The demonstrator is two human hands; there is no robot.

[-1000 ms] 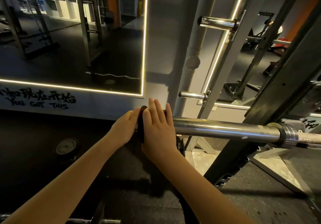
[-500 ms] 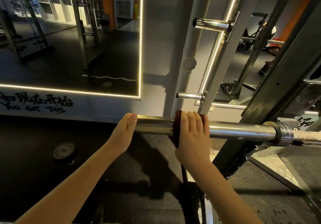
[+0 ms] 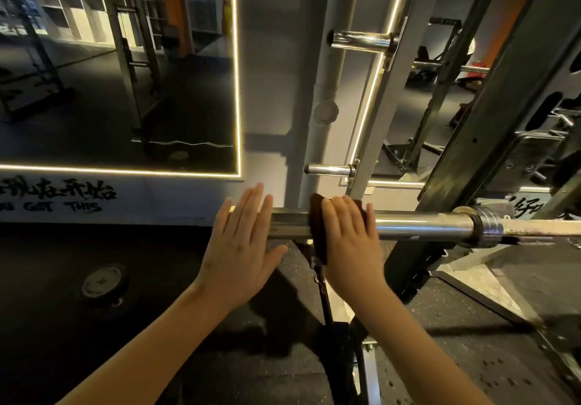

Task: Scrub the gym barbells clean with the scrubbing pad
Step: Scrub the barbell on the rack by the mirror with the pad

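Left hand: the left hand (image 3: 242, 244) is flat, with straight fingers a little spread and the thumb pointing to the right. It holds nothing. It covers the free end of the barbell; I cannot tell if the palm touches the metal.
Right hand: the right hand (image 3: 349, 241) lies on the scrubbing pad, its fingers close together and bent over the top of the bar, pressing the pad on the metal. The thumb is hidden.
Scrubbing pad: the scrubbing pad (image 3: 317, 231) is dark brown and is folded around the bar, under the right hand. One edge shows to the left of the fingers and a flap hangs below the bar.
Barbell: the barbell (image 3: 421, 225) lies level across the view, shiny and thick between the hands and the collar (image 3: 485, 226); right of the collar it is thinner and dull.
Rack: a dark rack post (image 3: 490, 140) stands tilted in the view, behind the bar near the collar.
Pegs: two shiny pegs (image 3: 361, 40) stick out from a grey post behind.
Wall: a mirror (image 3: 125, 90) with a bright light strip (image 3: 236, 74) along its edge; black writing (image 3: 63, 197) is below it.
Floor: the floor (image 3: 47, 326) is dark, with a round plate (image 3: 102, 280) lying left of the left arm.
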